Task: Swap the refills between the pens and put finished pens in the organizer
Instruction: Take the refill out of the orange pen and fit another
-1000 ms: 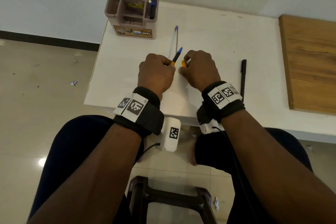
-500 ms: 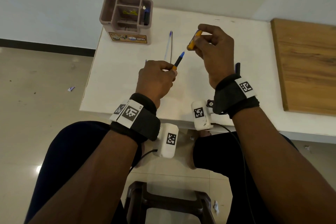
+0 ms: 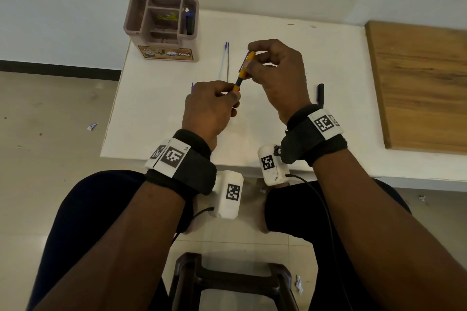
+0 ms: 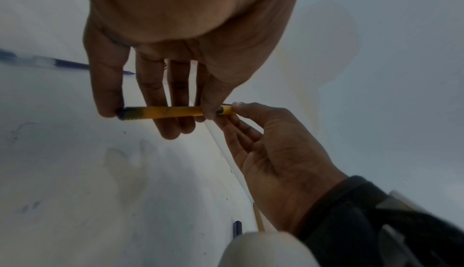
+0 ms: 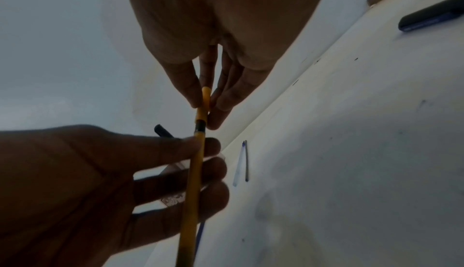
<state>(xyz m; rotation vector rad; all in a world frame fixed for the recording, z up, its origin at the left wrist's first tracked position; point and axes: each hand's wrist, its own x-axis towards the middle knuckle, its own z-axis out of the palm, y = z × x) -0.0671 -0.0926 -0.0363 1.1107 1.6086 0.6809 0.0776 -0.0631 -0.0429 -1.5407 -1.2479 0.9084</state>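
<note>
Yellow pen [image 3: 243, 71] held above table [image 3: 303, 63], left hand [image 3: 209, 108] gripping its lower barrel, right hand [image 3: 275, 70] pinching its upper end — organizer [image 3: 161, 26] well beyond grip, two refills [image 3: 225, 60] lying between.

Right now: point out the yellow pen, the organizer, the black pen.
yellow pen [image 3: 243, 72], head view, mid barrel between both hands.
organizer [image 3: 136, 30], head view, left outer wall.
black pen [image 3: 320, 92], head view, visible upper end on table.
</note>
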